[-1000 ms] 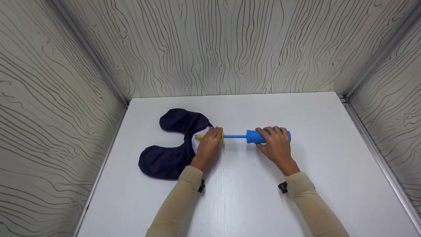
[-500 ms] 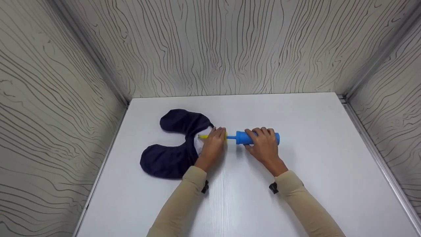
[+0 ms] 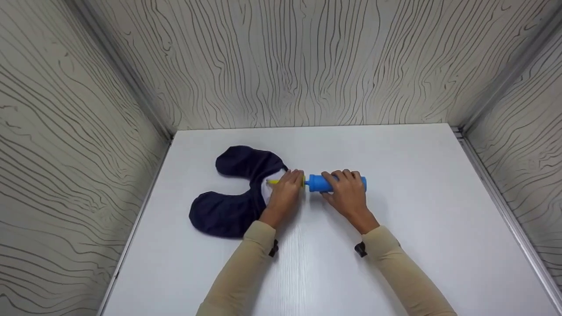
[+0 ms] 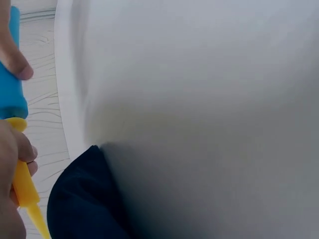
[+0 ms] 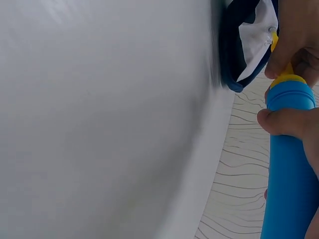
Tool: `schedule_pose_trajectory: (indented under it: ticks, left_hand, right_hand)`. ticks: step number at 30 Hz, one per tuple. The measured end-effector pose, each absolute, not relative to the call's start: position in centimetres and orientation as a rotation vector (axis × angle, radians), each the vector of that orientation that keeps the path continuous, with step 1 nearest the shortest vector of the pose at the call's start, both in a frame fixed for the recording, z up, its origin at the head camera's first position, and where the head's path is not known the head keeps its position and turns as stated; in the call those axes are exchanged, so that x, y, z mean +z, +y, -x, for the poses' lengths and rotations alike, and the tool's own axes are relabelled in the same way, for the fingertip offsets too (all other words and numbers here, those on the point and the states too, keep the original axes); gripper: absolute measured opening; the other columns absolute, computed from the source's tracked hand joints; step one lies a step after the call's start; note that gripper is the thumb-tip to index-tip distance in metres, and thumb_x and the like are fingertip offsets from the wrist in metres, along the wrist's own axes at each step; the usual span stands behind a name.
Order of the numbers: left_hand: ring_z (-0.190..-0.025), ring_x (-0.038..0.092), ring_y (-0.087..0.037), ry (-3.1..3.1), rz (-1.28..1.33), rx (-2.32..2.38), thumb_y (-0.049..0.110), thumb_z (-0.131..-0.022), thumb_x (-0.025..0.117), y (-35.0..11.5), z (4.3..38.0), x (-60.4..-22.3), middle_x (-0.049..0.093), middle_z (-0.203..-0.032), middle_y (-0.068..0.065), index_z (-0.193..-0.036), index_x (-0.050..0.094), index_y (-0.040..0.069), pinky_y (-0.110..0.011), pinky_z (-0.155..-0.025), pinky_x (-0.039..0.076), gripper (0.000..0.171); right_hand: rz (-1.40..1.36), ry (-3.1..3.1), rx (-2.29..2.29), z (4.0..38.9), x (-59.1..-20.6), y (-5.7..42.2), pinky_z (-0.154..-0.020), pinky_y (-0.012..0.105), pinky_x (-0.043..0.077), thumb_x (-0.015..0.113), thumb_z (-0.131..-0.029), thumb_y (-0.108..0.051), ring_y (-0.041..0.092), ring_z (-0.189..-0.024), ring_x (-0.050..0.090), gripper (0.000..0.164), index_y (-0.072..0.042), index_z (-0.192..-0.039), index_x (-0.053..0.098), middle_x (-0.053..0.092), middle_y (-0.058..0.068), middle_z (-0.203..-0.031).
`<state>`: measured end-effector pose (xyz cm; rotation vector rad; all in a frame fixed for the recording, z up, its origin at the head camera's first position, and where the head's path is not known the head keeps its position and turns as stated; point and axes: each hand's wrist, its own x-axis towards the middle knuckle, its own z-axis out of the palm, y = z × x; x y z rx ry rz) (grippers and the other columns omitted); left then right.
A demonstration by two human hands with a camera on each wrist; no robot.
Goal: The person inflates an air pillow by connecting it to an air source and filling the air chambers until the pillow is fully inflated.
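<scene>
A hand pump with a blue barrel (image 3: 319, 183) and a yellow nozzle end (image 4: 25, 184) lies across the middle in the head view. My left hand (image 3: 286, 193) grips the yellow part, fingers curled round it. Round the blue barrel my right hand (image 3: 350, 195) is wrapped, its thumb (image 5: 281, 122) near the barrel's collar. The nozzle tip meets a clear valve (image 5: 270, 36) on the white inner lining (image 5: 254, 40) of a navy U-shaped neck pillow (image 3: 224, 214). Barrel and yellow part stand almost together, with a short bit of blue rod between them.
Everything is on a white table (image 3: 417, 175). Wood-grain patterned panels (image 3: 307, 61) enclose it at the back and both sides. The pillow's two arms point left.
My right hand has slid the blue barrel left toward the yellow part, so the exposed rod is much shorter. The left hand and pillow have shifted slightly right.
</scene>
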<state>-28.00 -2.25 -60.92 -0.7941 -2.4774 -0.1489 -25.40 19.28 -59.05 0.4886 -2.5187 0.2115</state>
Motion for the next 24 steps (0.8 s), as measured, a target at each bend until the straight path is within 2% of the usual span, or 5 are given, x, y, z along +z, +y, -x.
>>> schedule_pose_trajectory:
  ticks: [14,24]
  left_hand:
    - [-0.12,0.074,-0.025,-2.454,0.798,-0.175,-0.011,-0.091,0.066,-3.9,28.8,-60.8,0.077,-0.125,-0.014,-0.126,0.071,-0.003,-0.035,-0.112,0.056,0.036]
    - [-0.114,0.075,-0.023,-2.465,0.748,-0.143,-0.007,-0.092,0.069,-2.7,28.2,-60.7,0.078,-0.117,-0.012,-0.123,0.073,-0.003,-0.035,-0.108,0.058,0.031]
  right_hand:
    - [-0.383,-2.576,0.318,24.8,-58.8,23.6,-0.101,0.061,0.054,0.099,-0.074,-0.028,0.04,-0.112,0.071,0.062,-0.018,-0.13,0.076,0.078,0.015,-0.118]
    - [-0.435,-2.552,0.283,24.8,-58.9,22.1,-0.097,0.058,0.055,0.099,-0.073,-0.028,0.038,-0.11,0.072,0.061,-0.016,-0.129,0.077,0.078,0.015,-0.114]
